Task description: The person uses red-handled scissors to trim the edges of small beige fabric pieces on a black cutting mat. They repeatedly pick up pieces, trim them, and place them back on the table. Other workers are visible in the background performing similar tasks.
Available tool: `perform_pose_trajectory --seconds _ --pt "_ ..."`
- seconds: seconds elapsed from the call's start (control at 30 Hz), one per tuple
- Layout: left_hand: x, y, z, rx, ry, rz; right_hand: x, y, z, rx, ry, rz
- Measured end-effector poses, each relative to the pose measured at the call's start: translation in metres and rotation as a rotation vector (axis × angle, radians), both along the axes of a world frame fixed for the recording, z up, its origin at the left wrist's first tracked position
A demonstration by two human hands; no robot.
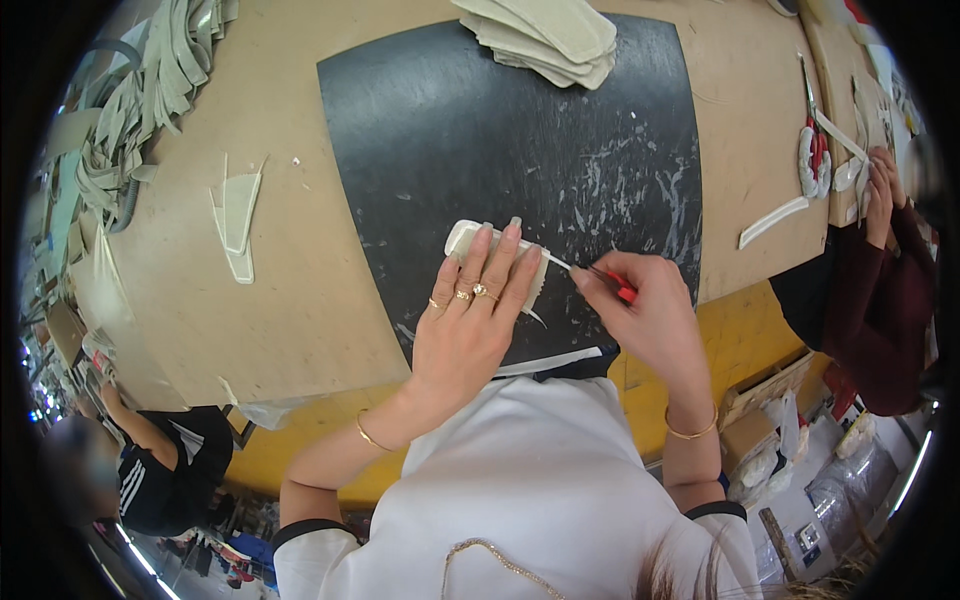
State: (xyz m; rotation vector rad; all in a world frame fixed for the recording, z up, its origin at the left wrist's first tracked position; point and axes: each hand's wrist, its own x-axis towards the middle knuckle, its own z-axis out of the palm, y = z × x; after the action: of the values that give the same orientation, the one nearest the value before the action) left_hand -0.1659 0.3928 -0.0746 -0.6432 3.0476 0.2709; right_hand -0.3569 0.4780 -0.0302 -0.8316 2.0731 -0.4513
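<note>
On the black cutting mat [520, 130] lies a pale cream piece of material [462, 238] with a rounded end and a white edge. My left hand [470, 305] rests flat over it, fingers stretched out and pressing it down. A thin white strip [557, 260] runs from the piece's right side to the fingertips of my right hand [645, 310]. That hand is closed round a small red-handled tool [622, 286], whose dark front end points toward the strip. Its tip is too small to tell its exact kind.
A stack of cream pieces [555, 40] sits at the mat's far edge. Several cut strips [165, 80] pile up at far left, with two or so tapered pieces [240, 215] nearer. Red-handled scissors [815, 160] lie at right, near a co-worker's hands [882, 195]. Another person sits at left.
</note>
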Motion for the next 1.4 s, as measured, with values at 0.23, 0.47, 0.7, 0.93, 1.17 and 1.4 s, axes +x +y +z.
perform_pose_trajectory --seconds 0.23,0.47,0.7,0.93,1.17,1.4 --pt "-0.003 -0.016 0.017 0.290 -0.002 0.084 -0.091 0.035 0.037 0.121 -0.142 0.043" --pt "-0.012 -0.014 0.009 0.266 0.046 0.226 -0.160 -0.002 0.078 -0.045 0.223 0.203" --pt "-0.010 -0.019 -0.003 0.131 0.146 0.218 -0.171 -0.011 0.038 -0.049 0.414 0.285" --pt "-0.025 -0.003 0.000 0.215 0.152 0.156 -0.159 0.025 0.041 -0.131 0.249 -0.008" --pt "-0.050 0.012 -0.004 0.321 0.184 0.171 -0.171 0.022 0.022 -0.150 0.461 0.070" --pt "-0.049 0.005 -0.005 0.353 0.154 0.139 -0.128 -0.006 0.009 -0.357 0.609 0.101"
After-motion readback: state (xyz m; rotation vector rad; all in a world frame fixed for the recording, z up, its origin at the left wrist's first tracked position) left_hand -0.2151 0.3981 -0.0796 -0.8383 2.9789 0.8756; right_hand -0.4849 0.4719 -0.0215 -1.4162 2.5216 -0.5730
